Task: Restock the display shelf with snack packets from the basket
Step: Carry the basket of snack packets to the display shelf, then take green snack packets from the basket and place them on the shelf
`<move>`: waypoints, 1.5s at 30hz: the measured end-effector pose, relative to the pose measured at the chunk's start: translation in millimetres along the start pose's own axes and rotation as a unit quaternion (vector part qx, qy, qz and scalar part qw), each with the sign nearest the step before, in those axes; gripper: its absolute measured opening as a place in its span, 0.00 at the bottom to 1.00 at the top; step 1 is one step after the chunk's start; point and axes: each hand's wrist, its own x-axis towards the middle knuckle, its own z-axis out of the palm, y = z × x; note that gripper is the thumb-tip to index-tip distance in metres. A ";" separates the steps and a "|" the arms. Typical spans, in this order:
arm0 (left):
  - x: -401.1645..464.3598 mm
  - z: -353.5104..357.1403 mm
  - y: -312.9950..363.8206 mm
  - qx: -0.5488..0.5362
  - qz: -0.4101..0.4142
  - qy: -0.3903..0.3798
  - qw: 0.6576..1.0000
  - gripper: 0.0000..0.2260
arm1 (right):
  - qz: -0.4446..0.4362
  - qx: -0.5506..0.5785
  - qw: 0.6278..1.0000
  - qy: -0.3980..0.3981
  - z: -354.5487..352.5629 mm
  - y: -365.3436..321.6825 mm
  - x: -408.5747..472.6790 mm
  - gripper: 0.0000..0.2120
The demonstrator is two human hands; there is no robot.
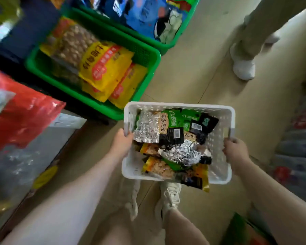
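Two green crates [88, 96] of bagged snacks sit at floor level to the left. In front of them, above the person's shoes, hangs the white basket [221, 174] heaped with snack packets [173, 138]. The left hand [121, 145] and right hand [234, 151] each grip a side rim.

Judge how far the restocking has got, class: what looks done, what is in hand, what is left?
Done: nothing can be shown as shelved. In hand: the left hand and right hand grip the white basket by its sides, above the floor. Left: all of it; the snack packets still fill the basket, none taken out.
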 end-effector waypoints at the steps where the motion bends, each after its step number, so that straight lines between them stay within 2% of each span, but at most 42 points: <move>1: 24.4 16.3 -7.5 0.009 0.006 -0.005 1.000 0.09 | -0.002 0.007 1.000 0.006 14.4 8.0 23.6 0.08; 7: 132.2 91.5 -41.6 0.034 0.020 -0.056 0.998 0.08 | -0.011 0.028 0.999 0.033 75.1 41.7 133.8 0.07; 11: 178.2 110.9 -35.3 0.046 0.061 -0.016 0.997 0.09 | -0.016 0.005 0.999 0.044 89.1 40.5 161.8 0.11; 14: 180.7 110.1 -17.9 0.142 0.117 0.013 0.983 0.08 | -0.100 -0.083 0.990 0.057 91.9 30.4 162.0 0.11; 15: 174.7 108.3 -13.9 0.203 0.146 0.030 0.968 0.09 | -0.162 -0.140 0.973 0.086 93.0 28.0 158.6 0.12; 17: 158.6 104.9 -11.8 0.341 0.241 0.093 0.904 0.18 | -0.288 -0.212 0.925 0.128 99.6 24.8 144.1 0.17; 19: 149.1 105.4 -13.4 0.412 0.363 0.112 0.828 0.27 | -0.342 -0.225 0.908 0.090 114.5 27.8 132.0 0.16; 21: 151.3 110.6 -10.2 0.436 0.416 0.048 0.797 0.29 | -0.263 -0.217 0.940 0.016 130.4 31.3 128.5 0.15; 23: 159.4 119.3 -1.7 0.450 0.422 -0.022 0.787 0.30 | -0.134 -0.179 0.974 -0.034 142.1 27.8 128.7 0.23; 25: 171.1 128.2 7.1 0.486 0.423 -0.059 0.763 0.34 | -0.053 -0.120 0.991 -0.039 149.0 22.2 132.3 0.32; 27: 185.5 134.8 12.5 0.524 0.414 -0.096 0.738 0.37 | -0.012 -0.047 0.998 -0.038 153.4 19.0 136.0 0.37; 30: 199.4 140.1 13.5 0.563 0.386 -0.152 0.715 0.42 | 0.030 0.054 0.996 -0.065 159.4 19.7 139.8 0.52; 33: 198.6 147.7 8.4 0.573 0.375 -0.137 0.716 0.46 | 0.050 0.087 0.991 -0.094 159.7 15.0 145.4 0.62; 36: 197.5 157.4 3.1 0.540 0.374 -0.099 0.747 0.42 | 0.024 0.041 0.992 -0.117 148.2 5.6 152.0 0.56; 38: 199.1 155.5 3.7 0.534 0.386 -0.085 0.747 0.38 | -0.001 0.030 0.992 -0.124 136.9 1.2 153.2 0.50; 41: 191.3 138.9 19.4 0.521 0.402 -0.111 0.745 0.31 | -0.035 0.036 0.988 -0.148 119.1 -7.4 137.1 0.30; 45: 144.9 100.8 65.0 0.492 0.385 -0.141 0.768 0.21 | -0.077 0.000 0.990 -0.118 88.3 -32.9 93.5 0.22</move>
